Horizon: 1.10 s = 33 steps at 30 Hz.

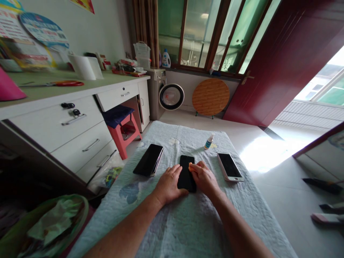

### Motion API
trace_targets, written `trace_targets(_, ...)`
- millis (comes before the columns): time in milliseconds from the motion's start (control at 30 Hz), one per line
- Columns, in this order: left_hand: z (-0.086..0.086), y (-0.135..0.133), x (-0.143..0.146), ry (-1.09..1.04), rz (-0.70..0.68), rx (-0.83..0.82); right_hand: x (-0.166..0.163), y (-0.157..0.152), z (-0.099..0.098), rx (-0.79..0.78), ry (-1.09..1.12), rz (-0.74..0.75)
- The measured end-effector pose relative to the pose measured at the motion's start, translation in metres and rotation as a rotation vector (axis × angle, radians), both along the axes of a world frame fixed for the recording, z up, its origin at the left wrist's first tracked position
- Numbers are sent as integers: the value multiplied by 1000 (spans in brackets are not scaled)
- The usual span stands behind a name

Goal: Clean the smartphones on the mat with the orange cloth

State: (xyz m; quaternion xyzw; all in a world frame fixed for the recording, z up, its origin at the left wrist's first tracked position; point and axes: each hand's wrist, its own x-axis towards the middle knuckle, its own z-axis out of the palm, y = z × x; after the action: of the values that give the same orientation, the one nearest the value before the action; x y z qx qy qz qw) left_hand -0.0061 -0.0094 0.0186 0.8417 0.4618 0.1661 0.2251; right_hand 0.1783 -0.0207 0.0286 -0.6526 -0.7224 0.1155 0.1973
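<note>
Quilted cloth (188,222), hands (169,184) steadying phone (186,172), perhaps wiping

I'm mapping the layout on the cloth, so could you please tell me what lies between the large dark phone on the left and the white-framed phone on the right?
In the head view, the black phone lies between the large dark phone and the white-framed phone, with the left hand and right hand on it.

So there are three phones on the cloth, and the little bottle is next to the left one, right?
Not quite. In the head view the bottle stands between the middle phone and the right phone, not by the left phone. Three phones on the cloth is correct.
</note>
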Motion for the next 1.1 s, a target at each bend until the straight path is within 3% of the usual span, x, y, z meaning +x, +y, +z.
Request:
trace_targets(200,-2,1,0,-11,-3,-1,-9,-6,1,5,-58,-14)
trace_targets(433,0,1,-1,-28,-21,1,-6,-10,9,-34,71,301)
trace_targets(767,0,1,0,-42,2,-15,5,2,-5,55,6,-47)
trace_targets(1100,-2,1,0,-27,-2,-11,3,7,-12,74,11,-32)
